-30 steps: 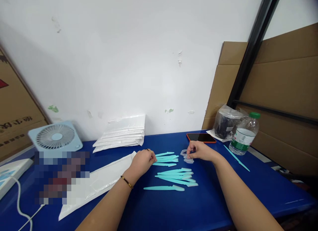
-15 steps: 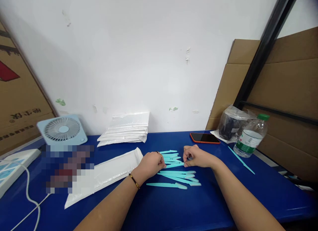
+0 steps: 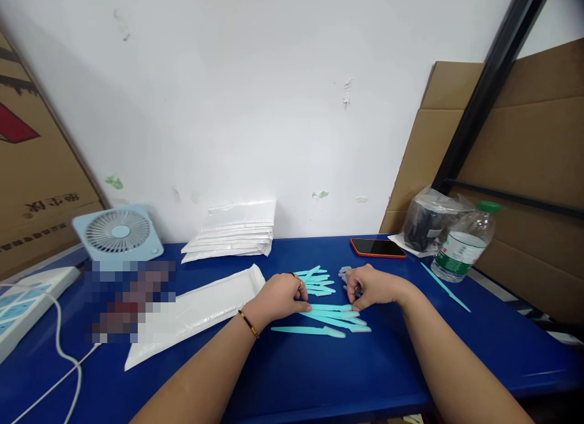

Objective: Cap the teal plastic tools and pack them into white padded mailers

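Several thin teal plastic sticks (image 3: 335, 317) lie in two loose groups on the blue table (image 3: 319, 375). My left hand (image 3: 278, 297), with a ring and a gold bracelet, is curled with its fingertips on the left ends of the sticks. My right hand (image 3: 371, 287) is curled in a pinch at their right ends, beside a few small clear plastic caps (image 3: 344, 272). What the fingers grip is too small to name. A single teal stick (image 3: 308, 331) lies nearest me.
A white padded mailer (image 3: 201, 311) lies left of my hands, and a stack of mailers (image 3: 235, 232) leans at the wall. A small fan (image 3: 119, 232), a phone (image 3: 378, 247), a water bottle (image 3: 463, 244), a bagged dark object (image 3: 424, 220) and cardboard (image 3: 524, 156) surround the work area.
Both hands have drawn closer together over the teal sticks. My right hand moved from the clear caps toward the stick ends. The camera shifted slightly left and down.
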`<action>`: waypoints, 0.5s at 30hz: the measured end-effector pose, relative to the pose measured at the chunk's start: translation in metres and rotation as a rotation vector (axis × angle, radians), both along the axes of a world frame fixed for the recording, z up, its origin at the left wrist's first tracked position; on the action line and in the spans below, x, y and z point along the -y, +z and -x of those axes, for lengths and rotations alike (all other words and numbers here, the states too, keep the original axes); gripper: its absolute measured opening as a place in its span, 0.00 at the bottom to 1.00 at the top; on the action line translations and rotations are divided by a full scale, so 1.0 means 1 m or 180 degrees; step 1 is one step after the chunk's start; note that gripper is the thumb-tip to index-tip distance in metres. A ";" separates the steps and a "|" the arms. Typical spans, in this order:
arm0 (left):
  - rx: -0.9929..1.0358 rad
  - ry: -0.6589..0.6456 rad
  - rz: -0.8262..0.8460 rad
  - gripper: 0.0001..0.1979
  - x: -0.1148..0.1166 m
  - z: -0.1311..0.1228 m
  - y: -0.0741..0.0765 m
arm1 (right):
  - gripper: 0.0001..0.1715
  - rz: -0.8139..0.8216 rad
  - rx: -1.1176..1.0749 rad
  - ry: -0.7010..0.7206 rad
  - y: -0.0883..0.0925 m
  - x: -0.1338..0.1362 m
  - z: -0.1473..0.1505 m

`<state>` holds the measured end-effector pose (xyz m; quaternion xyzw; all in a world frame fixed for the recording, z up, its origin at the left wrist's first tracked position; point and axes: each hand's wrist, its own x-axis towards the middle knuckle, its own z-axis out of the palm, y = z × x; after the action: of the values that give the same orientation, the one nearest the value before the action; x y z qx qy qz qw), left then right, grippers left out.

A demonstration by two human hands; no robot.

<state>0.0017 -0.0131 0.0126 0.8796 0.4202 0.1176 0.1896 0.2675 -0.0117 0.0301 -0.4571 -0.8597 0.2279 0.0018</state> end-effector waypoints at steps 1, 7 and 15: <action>-0.0032 0.0008 0.0082 0.11 0.000 -0.001 -0.002 | 0.12 -0.0022 0.0002 0.0040 -0.002 0.000 0.002; -0.0232 0.0476 0.0189 0.09 -0.010 0.013 0.001 | 0.14 -0.0273 -0.0253 -0.0311 -0.002 -0.006 -0.009; -0.0105 0.0333 -0.0071 0.15 -0.002 0.008 0.012 | 0.18 -0.0286 -0.0391 -0.0259 0.006 0.000 -0.005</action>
<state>-0.0063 -0.0106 0.0250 0.8602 0.4674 0.1175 0.1666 0.2727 -0.0114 0.0365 -0.4763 -0.8480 0.2164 0.0843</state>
